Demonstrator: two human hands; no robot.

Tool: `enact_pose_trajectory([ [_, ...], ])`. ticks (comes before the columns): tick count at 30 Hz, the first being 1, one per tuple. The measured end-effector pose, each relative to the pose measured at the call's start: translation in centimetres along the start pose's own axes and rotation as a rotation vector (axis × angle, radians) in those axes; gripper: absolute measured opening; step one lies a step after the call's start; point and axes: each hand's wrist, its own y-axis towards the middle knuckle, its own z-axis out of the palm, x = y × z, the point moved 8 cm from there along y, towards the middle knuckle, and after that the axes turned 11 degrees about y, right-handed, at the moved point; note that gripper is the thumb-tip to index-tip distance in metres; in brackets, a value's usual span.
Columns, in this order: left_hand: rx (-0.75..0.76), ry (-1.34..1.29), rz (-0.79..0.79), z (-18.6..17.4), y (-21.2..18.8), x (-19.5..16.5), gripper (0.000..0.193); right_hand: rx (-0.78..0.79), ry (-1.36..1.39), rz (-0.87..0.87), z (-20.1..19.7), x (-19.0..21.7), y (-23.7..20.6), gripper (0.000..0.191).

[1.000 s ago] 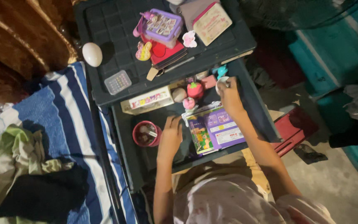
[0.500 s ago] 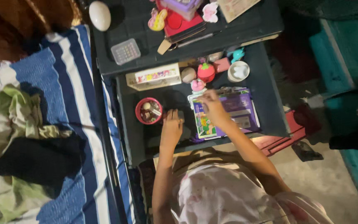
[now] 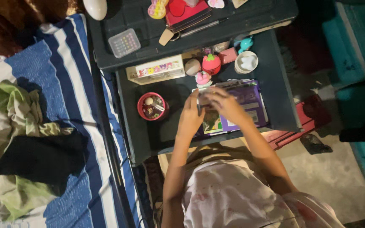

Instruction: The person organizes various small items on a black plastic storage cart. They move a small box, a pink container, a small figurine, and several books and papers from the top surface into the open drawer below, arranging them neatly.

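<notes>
Purple and green packaging: flat booklet on dark bench, directly beneath both hands. Between them, lifted just off that booklet, small dark item, blurred, kind not tellable. Probably light and thin, card or plastic, stiff enough to hold by its edges; likely bendable under a hard squeeze, so best pinched along opposite short sides rather than across the middle. Left hand up against item's left edge, fingers curled round it. Right hand over its top and right side, fingers bent down, closed onto it. Both sets drawn together on the item, no wide gap showing; exact contact blurred by motion. Left of the fingers, well apart: round red tub with small bits inside. Beyond the fingers, near: pink figure, red strawberry-shaped toy, white cup. Further left beyond: long cream box.
</notes>
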Motion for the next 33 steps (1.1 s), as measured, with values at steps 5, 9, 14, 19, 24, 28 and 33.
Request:
enact_pose_trajectory([
  [5, 0.178, -0.209, -0.133, 5.3, 1.4, 1.1, 0.067, -0.245, -0.06, 0.072, -4.9, -2.5, 0.2, 0.03],
  [9, 0.175, -0.041, 0.088, 7.4, 3.0, -0.1, 0.063, -0.211, -0.047, 0.017, -4.9, -1.4, 0.2, 0.044],
  [14, 0.138, -0.003, 0.094, 8.5, 4.2, 0.7, 0.038, -0.215, 0.033, 0.018, -4.5, -2.0, -0.3, 0.041],
  [19, 0.138, -0.013, 0.08, 9.8, 5.3, -0.1, 0.023, -0.295, -0.206, -0.055, -4.7, -3.4, 0.9, 0.031],
  [24, 0.105, -0.145, 0.08, 6.8, 3.6, -1.7, 0.018, -0.272, -0.462, 0.061, -4.6, -3.0, 1.6, 0.032],
  [28, 0.139, -0.075, 0.049, 3.4, 2.5, -2.2, 0.014, -0.19, -0.657, -0.207, -3.8, 0.7, 2.2, 0.04],
  [33, 0.055, -0.067, -0.006, -1.4, 1.5, -2.5, 0.019, -0.271, -0.672, -0.088, -4.8, -0.7, 3.1, 0.018],
])
